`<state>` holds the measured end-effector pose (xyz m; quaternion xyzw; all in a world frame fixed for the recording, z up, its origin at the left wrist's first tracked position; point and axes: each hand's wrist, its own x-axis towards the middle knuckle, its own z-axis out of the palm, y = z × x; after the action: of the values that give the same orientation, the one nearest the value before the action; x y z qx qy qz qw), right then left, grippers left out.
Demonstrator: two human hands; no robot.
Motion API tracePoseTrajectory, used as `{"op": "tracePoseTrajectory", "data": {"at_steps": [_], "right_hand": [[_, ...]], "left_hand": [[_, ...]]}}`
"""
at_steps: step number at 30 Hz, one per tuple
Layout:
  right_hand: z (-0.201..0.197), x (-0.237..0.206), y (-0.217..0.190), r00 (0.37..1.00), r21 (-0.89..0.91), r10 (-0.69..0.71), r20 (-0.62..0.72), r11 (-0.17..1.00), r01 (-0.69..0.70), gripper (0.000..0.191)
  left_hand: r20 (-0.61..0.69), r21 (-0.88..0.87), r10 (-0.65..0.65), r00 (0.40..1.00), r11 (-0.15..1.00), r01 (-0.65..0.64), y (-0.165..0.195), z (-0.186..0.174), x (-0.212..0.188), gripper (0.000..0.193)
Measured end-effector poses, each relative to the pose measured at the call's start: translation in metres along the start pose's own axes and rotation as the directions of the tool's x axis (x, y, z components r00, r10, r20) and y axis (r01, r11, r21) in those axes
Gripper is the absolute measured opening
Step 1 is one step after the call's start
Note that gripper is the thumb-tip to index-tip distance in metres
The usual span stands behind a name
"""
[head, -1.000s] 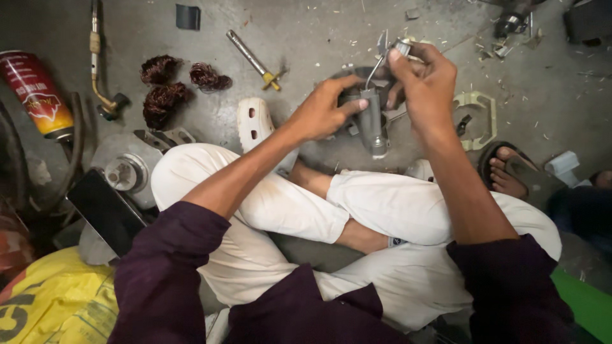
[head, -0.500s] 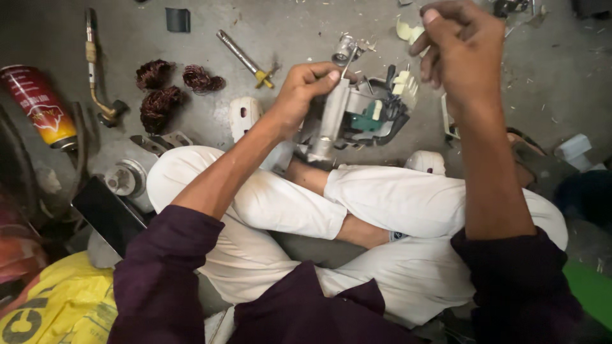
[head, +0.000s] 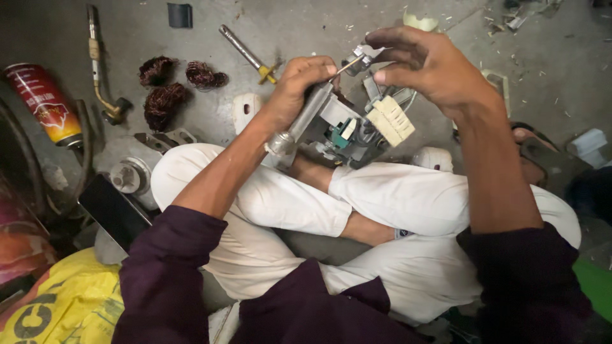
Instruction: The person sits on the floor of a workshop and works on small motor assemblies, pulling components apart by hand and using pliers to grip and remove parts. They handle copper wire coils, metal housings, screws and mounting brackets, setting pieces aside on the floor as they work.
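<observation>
- The person sits cross-legged on the concrete floor [head: 306,25], white trousers [head: 395,197] and dark purple sleeves [head: 166,267] nearest the camera.
- The left hand [head: 296,89] has its fingers [head: 319,67] curled tight around the metal shaft [head: 303,121] of a small motor assembly [head: 347,127], holding it tilted above the lap.
- The assembly's grey frame, a teal part and a cream ribbed block [head: 390,121] sit just right of those fingers, between the two hands.
- The right hand [head: 433,70] hovers over the top of the assembly, its fingers [head: 395,41] bent and pinched on a small metal piece [head: 363,52] at the upper end; the thumb presses near the cream block.
- A thin rod runs from the left fingers up to that small piece; what it is cannot be told.
- Just left of the left fingers, a white plastic piece [head: 245,108] lies on the floor.
- Farther left lie three clumps of reddish-brown copper wire [head: 167,102], then a brass-tipped torch [head: 102,76] and a red gas canister [head: 44,105].
- Beyond the left fingers lies a metal tool with a yellow fitting [head: 252,57], and farther still a dark small block [head: 180,15].
- Near the left knee sit a round metal part [head: 127,177] and a dark flat slab [head: 115,210]; a yellow sack [head: 64,306] lies at the lower left.
- Right of the right wrist, a sandalled foot [head: 542,159] shows.
</observation>
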<state>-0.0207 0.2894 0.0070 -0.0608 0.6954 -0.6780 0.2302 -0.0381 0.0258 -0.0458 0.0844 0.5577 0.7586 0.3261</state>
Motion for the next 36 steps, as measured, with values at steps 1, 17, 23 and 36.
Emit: {"op": "tracePoseTrajectory", "data": {"at_steps": [1,17,23,36], "right_hand": [[0.003,0.000,-0.002,1.000,0.008,0.013,0.003,1.000,-0.013,0.059],[0.015,-0.009,-0.001,0.926,0.125,-0.374,-0.047,0.918,0.377,0.049],[0.016,-0.024,-0.012,0.878,-0.005,-0.478,-0.009,0.878,0.478,0.048],[0.018,-0.038,-0.029,0.875,-0.282,-0.484,0.014,0.838,0.468,0.047]], "left_hand": [[0.014,0.013,0.002,1.000,1.000,-0.002,0.001,0.000,0.000,0.029],[0.097,-0.017,-0.001,0.995,1.000,0.003,0.013,-0.007,-0.006,0.030],[0.203,0.004,-0.039,0.978,0.999,0.039,0.020,-0.002,-0.013,0.035],[0.231,0.059,-0.028,0.973,0.998,0.015,0.030,0.003,-0.023,0.035]]}}
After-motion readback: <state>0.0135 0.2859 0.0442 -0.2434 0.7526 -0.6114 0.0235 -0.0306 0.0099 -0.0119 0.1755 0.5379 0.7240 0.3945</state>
